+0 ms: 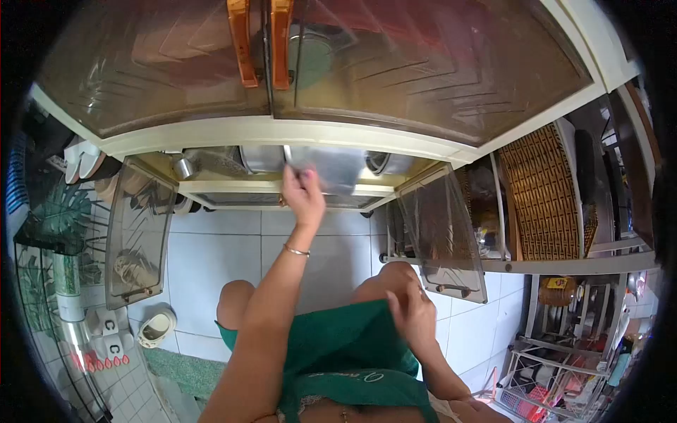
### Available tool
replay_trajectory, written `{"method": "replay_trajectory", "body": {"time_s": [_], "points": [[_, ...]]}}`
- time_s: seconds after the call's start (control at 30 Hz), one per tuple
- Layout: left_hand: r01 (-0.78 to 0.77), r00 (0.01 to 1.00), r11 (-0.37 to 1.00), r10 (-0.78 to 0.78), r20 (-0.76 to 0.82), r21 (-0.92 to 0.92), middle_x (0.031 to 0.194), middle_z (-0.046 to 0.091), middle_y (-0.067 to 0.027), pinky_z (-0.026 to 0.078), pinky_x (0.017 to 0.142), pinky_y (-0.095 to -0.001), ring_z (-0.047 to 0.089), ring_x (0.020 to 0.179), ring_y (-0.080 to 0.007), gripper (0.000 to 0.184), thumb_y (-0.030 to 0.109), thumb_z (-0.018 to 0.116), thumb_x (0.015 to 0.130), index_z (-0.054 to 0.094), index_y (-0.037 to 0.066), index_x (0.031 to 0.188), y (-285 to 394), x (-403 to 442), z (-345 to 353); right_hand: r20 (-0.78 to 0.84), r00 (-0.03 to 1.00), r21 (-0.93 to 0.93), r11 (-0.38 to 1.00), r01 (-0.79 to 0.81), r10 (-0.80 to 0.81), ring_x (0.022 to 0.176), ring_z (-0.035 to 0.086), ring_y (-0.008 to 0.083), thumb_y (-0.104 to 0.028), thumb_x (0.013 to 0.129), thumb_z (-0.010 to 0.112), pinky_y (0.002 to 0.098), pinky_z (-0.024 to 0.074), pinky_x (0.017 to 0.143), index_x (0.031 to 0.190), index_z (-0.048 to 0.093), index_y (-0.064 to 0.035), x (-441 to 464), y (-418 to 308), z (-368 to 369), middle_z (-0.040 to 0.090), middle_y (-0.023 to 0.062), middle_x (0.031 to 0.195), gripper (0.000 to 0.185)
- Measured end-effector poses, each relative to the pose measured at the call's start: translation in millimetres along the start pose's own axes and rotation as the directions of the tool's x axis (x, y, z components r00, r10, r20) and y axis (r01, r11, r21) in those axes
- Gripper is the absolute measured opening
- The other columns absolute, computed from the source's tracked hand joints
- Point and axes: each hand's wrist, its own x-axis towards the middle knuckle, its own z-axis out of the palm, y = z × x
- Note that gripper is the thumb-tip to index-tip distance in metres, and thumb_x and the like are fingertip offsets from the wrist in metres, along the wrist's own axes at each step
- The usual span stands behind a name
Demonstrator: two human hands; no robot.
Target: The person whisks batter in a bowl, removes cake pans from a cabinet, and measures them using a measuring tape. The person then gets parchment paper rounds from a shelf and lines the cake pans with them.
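My left hand (pixel 305 195) reaches into the lower cabinet, closed on the near left edge of a silver, flat-sided metal container (pixel 328 168). Motion blurs the container, so its exact kind is unclear; it overlaps the cabinet's front edge. Left of it a silver metal pot (pixel 262 159) stands on the shelf, and a round metal vessel (pixel 379 163) is to its right. A small metal cup (pixel 184 166) sits near the left end. My right hand (pixel 415 310) rests on my right knee, holding nothing, its fingers apart.
Two smoky cabinet doors, left (pixel 137 229) and right (pixel 444 229), swing outward on either side. Closed upper doors with orange handles (pixel 281 42) are above. A woven basket (pixel 539 194) and a wire rack (pixel 557 366) stand right. A clog (pixel 156 328) lies on the tiles.
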Motion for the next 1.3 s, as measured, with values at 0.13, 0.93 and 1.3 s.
{"method": "replay_trajectory", "body": {"time_s": [0.13,0.93,1.3], "points": [[-0.070,0.997,0.995,0.072,-0.022,0.066,0.063,0.053,-0.0039,0.042,0.055,-0.0259,0.050,0.056,-0.0123,0.027,0.025,0.052,0.093,0.048,-0.002,0.090,11,-5,8,-0.254,0.952,0.393,0.882,0.261,-0.169,0.115,0.046,0.0416,-0.014,0.081,0.068,0.0444,0.0422,0.094,0.138,0.032,0.0037,73,-48,14,0.045,0.0292,0.124,0.070],[0.638,0.751,0.511,-0.580,0.316,-0.576,0.142,0.036,-0.0102,0.029,0.108,-0.0416,0.034,0.131,-0.0259,0.082,0.072,0.027,0.087,0.030,0.010,0.141,16,-12,-22,-0.212,0.807,0.086,0.812,0.577,-0.551,0.136,0.027,0.0363,-0.012,0.080,0.063,0.0590,0.0202,0.107,0.138,0.043,-0.0255,162,-68,45,0.029,0.0049,0.150,0.063],[0.454,0.771,0.623,-0.633,-0.070,-0.637,0.140,0.039,-0.0088,0.029,0.108,-0.0372,0.039,0.126,-0.0242,0.078,0.067,0.024,0.091,0.026,0.009,0.143,14,-33,13,0.028,0.747,0.190,0.737,0.648,-0.664,0.135,0.031,0.0346,-0.004,0.078,0.061,0.0623,0.0190,0.107,0.133,0.049,-0.0287,174,-46,7,0.035,0.0015,0.148,0.061]]}}
